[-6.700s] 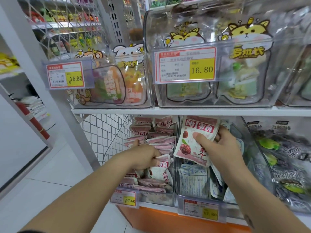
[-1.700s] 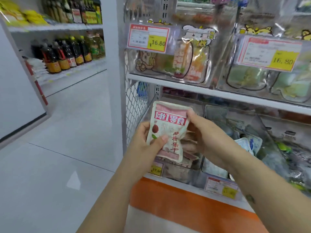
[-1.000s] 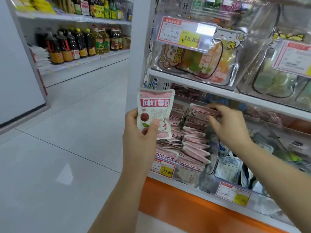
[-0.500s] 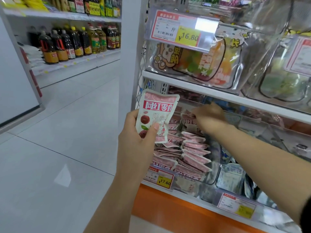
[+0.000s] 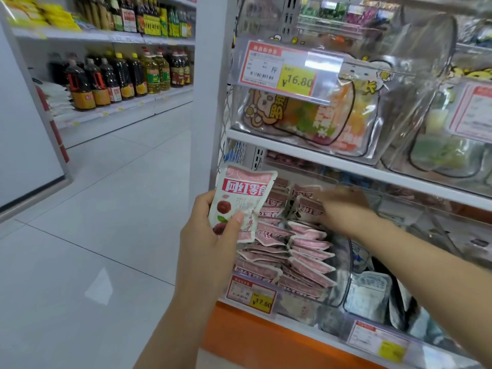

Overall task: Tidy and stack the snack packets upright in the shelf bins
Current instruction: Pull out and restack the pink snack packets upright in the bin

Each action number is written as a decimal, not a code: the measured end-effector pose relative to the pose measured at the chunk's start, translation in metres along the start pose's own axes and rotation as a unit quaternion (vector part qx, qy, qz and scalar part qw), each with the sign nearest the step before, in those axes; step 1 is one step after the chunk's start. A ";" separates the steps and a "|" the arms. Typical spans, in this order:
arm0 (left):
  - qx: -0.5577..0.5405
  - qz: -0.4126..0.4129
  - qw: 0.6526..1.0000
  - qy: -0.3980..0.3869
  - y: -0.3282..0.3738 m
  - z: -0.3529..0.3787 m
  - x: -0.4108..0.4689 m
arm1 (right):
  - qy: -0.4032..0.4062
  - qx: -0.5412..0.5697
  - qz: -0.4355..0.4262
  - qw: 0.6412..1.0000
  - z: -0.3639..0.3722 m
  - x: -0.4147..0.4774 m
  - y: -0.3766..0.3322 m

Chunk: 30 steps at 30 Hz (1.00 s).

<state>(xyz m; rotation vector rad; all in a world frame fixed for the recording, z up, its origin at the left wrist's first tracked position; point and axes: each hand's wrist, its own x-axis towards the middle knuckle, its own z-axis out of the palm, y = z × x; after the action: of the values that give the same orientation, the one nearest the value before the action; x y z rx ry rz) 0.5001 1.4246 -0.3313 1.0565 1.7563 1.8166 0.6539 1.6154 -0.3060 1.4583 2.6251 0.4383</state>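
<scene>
My left hand (image 5: 210,235) is shut on a pink and white snack packet (image 5: 241,201) with red lettering, held upright in front of the lower shelf. Behind it a clear bin (image 5: 343,278) holds two rows of the same pink packets (image 5: 308,251), leaning and overlapping. My right hand (image 5: 343,209) is blurred and reaches into the top of that bin, resting on the upper packets there. I cannot tell whether its fingers grip one.
A second clear bin of white and blue packets (image 5: 370,288) stands to the right. The shelf above (image 5: 346,166) carries clear bins of mixed snacks with a 16.80 price tag (image 5: 282,73). A 17.60 tag (image 5: 250,294) hangs below. An aisle floor and bottle shelves (image 5: 119,75) lie left.
My right hand let go of the packet, which stays in my left hand, and moved into the top of the pink-packet bin. The view has shifted slightly.
</scene>
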 end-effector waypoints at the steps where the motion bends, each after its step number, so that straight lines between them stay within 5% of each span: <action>1: 0.006 0.004 1.000 -0.002 0.000 -0.001 0.000 | 0.049 0.031 -0.014 0.998 -0.007 -0.012 -0.002; 3: 0.021 0.017 1.000 -0.012 0.001 -0.003 0.000 | 0.093 0.247 -0.063 0.963 -0.028 -0.040 -0.012; 6: 0.037 0.040 0.997 -0.059 0.004 -0.003 -0.002 | -0.025 0.566 -0.173 0.806 -0.059 -0.072 -0.032; 7: 0.041 0.045 0.995 -0.077 0.005 -0.001 -0.003 | -0.031 0.562 -0.204 0.801 -0.062 -0.074 -0.035; 9: 0.050 0.051 0.992 -0.104 0.007 0.004 -0.006 | 0.020 0.478 -0.220 0.850 -0.062 -0.073 -0.041; 13: 0.098 0.085 0.989 -0.066 0.006 0.003 -0.003 | 0.148 0.423 -0.139 0.883 -0.052 -0.069 -0.033; 16: 0.182 0.082 0.979 -0.043 -0.001 -0.010 0.003 | 0.195 0.428 -0.072 0.880 -0.046 -0.076 -0.021; 23: 0.358 0.095 0.910 -0.187 -0.015 -0.010 -0.001 | 0.177 0.468 -0.017 0.865 -0.036 -0.110 -0.016; 30: 0.467 0.161 0.852 -0.174 -0.016 0.000 -0.009 | 0.154 0.532 0.009 0.833 -0.022 -0.129 -0.012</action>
<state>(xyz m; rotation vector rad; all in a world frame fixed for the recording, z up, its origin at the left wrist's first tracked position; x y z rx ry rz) 0.5024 1.4207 -0.3487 1.9809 2.3363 0.7115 0.7078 1.4962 -0.2942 1.6932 3.2792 -1.0850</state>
